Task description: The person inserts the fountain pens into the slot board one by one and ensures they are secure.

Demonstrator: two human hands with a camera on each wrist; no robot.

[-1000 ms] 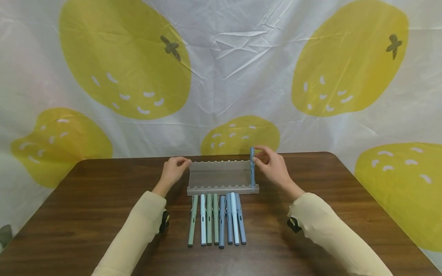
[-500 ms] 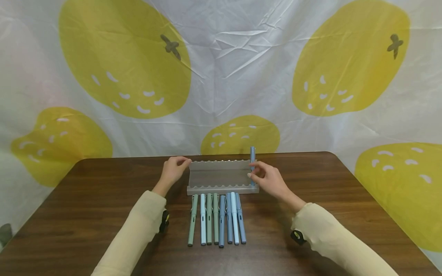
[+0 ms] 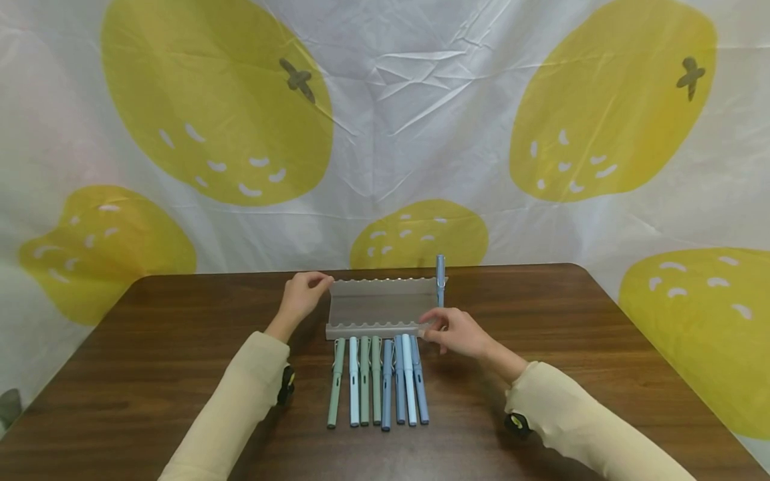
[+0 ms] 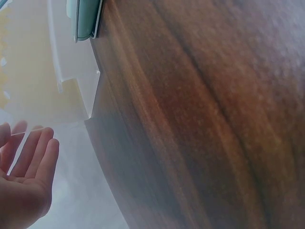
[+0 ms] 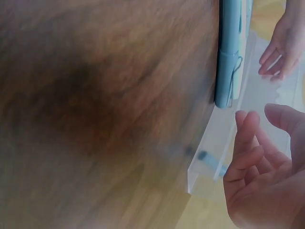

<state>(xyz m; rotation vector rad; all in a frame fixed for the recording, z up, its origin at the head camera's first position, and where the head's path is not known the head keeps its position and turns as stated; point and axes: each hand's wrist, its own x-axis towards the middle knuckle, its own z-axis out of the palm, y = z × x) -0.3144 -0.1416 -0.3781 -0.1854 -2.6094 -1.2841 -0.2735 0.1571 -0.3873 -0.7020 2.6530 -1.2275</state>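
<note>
Standing blue pen (image 3: 441,272): upright at the right end of the clear rack (image 3: 379,308), same spot as a second ago; its foot is hidden.
Right hand (image 3: 458,332): was up at that pen, now lower, by the rack's front edge; fingers a bit bent, thumb apart, holding nothing.
Left hand (image 3: 303,296): still pinches the rack's back left corner.
In the rack: one pen.
Eight pens (image 3: 376,381): lie in a row in front, green, light blue and blue.
Brown table (image 3: 180,367): under everything.
White cloth (image 3: 421,133): hangs behind, with big yellow fruit (image 3: 222,120).
</note>
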